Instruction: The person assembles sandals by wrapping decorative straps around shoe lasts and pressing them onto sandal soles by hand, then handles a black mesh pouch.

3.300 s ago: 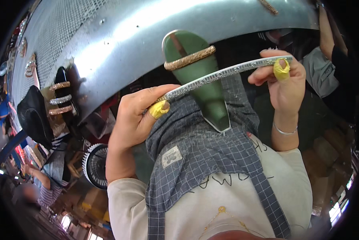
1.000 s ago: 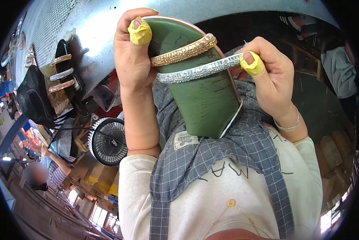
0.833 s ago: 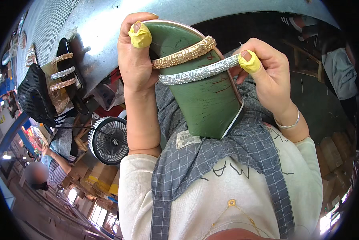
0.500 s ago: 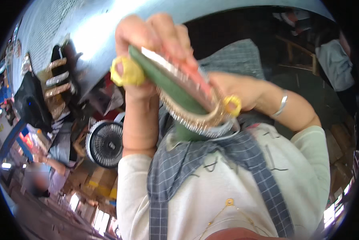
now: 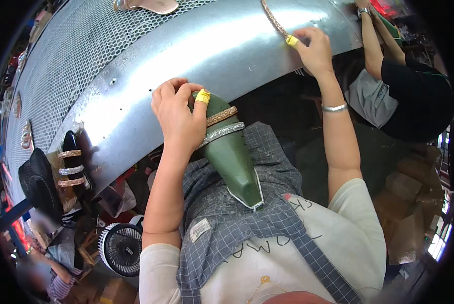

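My left hand (image 5: 179, 111), yellow tape round its thumb, grips the far, toe end of a green shoe last (image 5: 232, 159) that lies over my lap. Across the last run two glittery straps, a gold strap (image 5: 223, 116) and a silver strap (image 5: 222, 133); their ends under my hand are hidden. A white edge rims the last's near end. Over the metal bench at the far right, my right hand (image 5: 315, 50), also taped in yellow, pinches the near end of a loose rose-gold glitter strap (image 5: 273, 19) between thumb and fingers.
The shiny metal bench (image 5: 130, 81) has a perforated part at left, where a sandal (image 5: 158, 6) lies. A black last with three glitter straps (image 5: 73, 167) stands at the bench's left edge, beside a black hat (image 5: 39, 185). A fan (image 5: 120, 248) is lower left; a co-worker (image 5: 414, 96) sits right.
The last has come down from close before me onto my lap, still in my left hand. My right hand has left it, moved to the far right and taken hold of the loose strap.
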Tool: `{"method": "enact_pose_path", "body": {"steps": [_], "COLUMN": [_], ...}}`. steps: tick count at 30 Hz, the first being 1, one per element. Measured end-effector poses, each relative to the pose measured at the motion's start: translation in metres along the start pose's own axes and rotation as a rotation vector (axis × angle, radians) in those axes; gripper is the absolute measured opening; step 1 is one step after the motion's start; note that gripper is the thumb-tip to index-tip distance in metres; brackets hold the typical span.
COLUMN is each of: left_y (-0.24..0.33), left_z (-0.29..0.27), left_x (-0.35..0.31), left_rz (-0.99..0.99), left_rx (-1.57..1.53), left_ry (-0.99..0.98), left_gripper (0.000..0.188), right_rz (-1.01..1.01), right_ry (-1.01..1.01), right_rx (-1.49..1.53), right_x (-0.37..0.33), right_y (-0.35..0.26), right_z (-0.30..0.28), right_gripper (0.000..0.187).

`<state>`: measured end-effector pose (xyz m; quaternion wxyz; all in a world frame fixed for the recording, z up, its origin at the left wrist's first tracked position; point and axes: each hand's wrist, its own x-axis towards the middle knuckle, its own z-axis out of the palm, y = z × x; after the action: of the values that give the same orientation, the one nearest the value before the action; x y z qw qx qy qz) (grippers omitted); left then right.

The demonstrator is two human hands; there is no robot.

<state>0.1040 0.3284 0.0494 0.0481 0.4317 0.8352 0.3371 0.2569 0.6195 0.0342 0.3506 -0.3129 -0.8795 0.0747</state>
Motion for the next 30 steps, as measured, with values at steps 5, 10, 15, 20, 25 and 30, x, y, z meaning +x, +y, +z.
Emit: {"method": "enact_pose_path", "body": {"steps": [5,10,15,20,25,30], "left_y": [-0.001,0.019,-0.020,-0.032,-0.045,-0.035], "left_z": [-0.011,-0.056,-0.062,-0.043,-0.020,0.025], "left_x": [-0.006,-0.070,-0.119,-0.134,-0.162,-0.151], "left_rz": [0.148,-0.457,-0.505,-0.759,-0.875,-0.926], "left_rx": [-0.115,-1.605,-1.664,-1.689,-1.504,-1.497], "left_ry": [0.302,-0.422,-0.046,-0.015,-0.224,-0.349], "left_gripper": [0.030,0.044,0.026,0.024,0.018,0.021], "right_rz": [0.075,0.012,0.616,0.741,0.909,1.276], "right_ry": [-0.300,-0.950,-0.946,-0.679,-0.613,-0.624], "right_rx": [0.669,1.150,1.254,1.569,1.421,1.542], "right_x": [-0.009,-0.065,-0.109,-0.117,-0.155,-0.178], "right_y": [-0.071,-0.159,-0.126,-0.128,-0.121,-0.134], "right_z": [-0.011,-0.080,-0.094,-0.076,-0.060,-0.049], "right_gripper": [0.010,0.009,0.017,0.026,0.024,0.030]}}
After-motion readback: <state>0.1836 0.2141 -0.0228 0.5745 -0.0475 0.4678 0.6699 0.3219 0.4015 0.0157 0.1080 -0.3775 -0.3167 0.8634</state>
